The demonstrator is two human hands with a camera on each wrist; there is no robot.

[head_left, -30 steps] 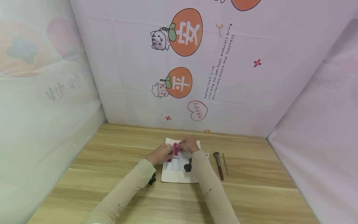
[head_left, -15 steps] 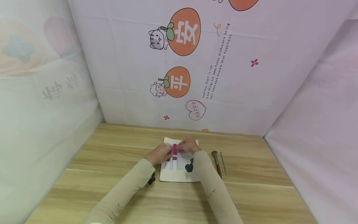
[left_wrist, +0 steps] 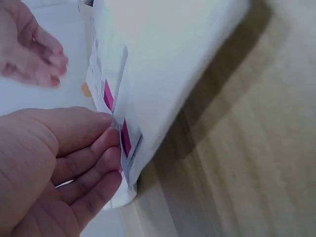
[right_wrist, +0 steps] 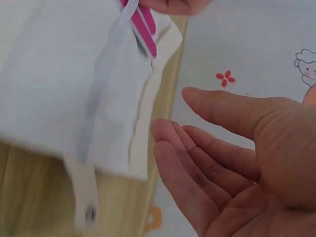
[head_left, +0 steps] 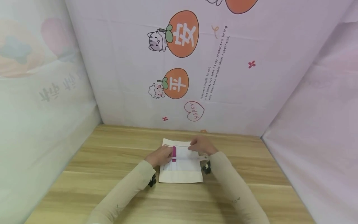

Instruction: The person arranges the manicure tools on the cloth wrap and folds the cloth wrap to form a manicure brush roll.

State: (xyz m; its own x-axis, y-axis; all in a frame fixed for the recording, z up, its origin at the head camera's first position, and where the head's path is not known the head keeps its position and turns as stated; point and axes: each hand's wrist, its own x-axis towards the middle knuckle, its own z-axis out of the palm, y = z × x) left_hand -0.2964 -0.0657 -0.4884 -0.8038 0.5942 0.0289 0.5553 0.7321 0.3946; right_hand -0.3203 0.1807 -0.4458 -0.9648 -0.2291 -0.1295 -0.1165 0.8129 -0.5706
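Note:
A white cloth tool roll [head_left: 181, 175] lies unfolded on the table, with a white elastic band [right_wrist: 98, 94] across its middle. Two magenta-handled tools [right_wrist: 144, 32] are tucked under that band at its left side; what their far ends are is hidden. My left hand [head_left: 161, 155] pinches the band beside the handles, and in the left wrist view its thumb and fingers [left_wrist: 84, 148] meet on the white edge. My right hand [head_left: 202, 145] hovers over the roll's upper right corner, holding nothing, its thumb and fingers apart in the right wrist view.
A strap with a metal snap [right_wrist: 89, 212] sticks out from the roll's right side. The wooden table [head_left: 126, 196] ends at a printed cloth wall [head_left: 134, 93] behind, with cloth walls at both sides. Black wrist cameras [head_left: 206, 168] sit under the sleeves.
My right hand has left the magenta handle and moved right, its forearm now covering where the makeup brush and thin metal stick lay. My left hand stays by the handles.

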